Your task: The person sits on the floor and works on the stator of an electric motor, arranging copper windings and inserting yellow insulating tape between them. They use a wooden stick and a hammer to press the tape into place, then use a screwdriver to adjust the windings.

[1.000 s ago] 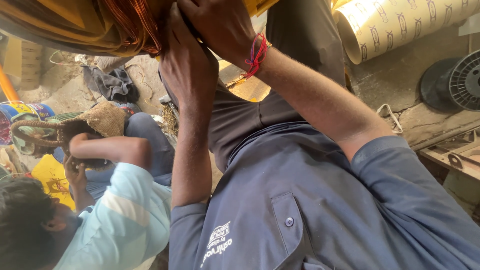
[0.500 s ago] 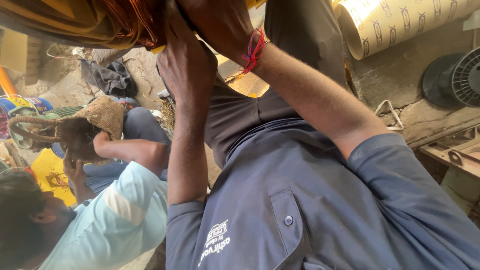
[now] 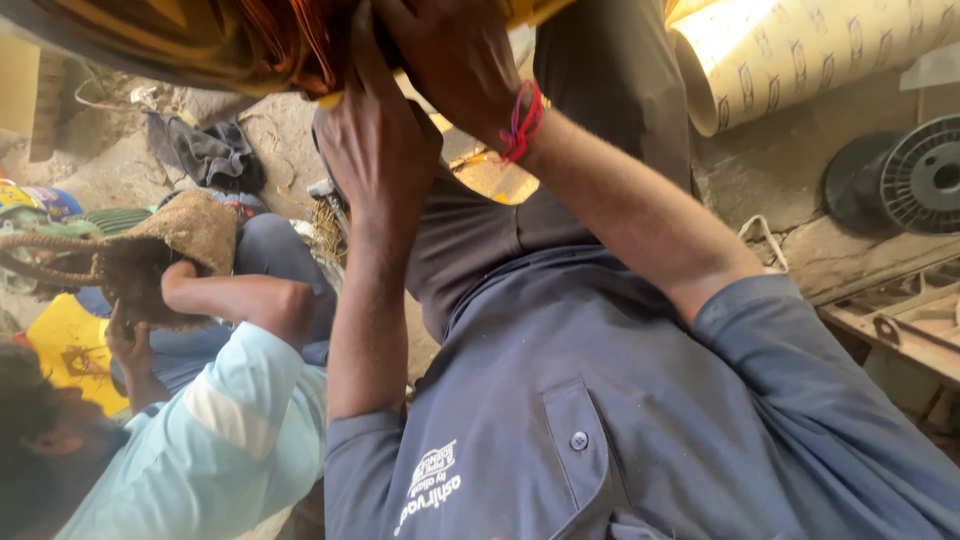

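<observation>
A bundle of copper wire at twelve o'clock is gripped by the left hand and the right hand (fingers curled tight), while a co-worker's brown sack is seen at nine o'clock and a paper roll at two.

A large cream paper roll with small dark printed marks lay at upper right. A white printed patch sat on the blue-grey shirt's chest pocket area.
</observation>
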`<state>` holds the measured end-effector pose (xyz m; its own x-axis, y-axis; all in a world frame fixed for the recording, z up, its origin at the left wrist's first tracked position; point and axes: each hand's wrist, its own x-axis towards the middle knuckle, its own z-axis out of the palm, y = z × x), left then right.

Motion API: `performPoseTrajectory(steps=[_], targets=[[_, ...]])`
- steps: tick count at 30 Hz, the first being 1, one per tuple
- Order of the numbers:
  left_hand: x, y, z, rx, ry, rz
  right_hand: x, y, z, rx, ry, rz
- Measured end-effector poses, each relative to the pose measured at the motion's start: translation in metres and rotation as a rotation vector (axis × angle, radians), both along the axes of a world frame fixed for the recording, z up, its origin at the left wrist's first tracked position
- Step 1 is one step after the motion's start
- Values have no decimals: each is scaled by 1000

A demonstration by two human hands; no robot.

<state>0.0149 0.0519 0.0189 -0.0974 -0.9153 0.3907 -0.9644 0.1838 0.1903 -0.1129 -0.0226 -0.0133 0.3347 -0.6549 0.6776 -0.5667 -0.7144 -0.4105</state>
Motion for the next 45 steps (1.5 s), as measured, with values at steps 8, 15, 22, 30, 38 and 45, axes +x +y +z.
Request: performPoseTrajectory(steps=[8,15,22,30,38,45], targets=[[3,-10,1,-28,54,28,0,-1,24,-21,53,-12],[4,-15,4,-34,88,25,-2,-3,26,-1,27,-2],[7,-18,10,0,62,23,-8,-21,28,9,110,66],[0,-29,10,-3,49,39,-13,-50,18,120,283,278],[11,-31,-11,-21,-38,-16,-10,-59,-38,176,113,353],[29,-33,-43,-133,-131,-118,-37,-54,-30,227,174,386]])
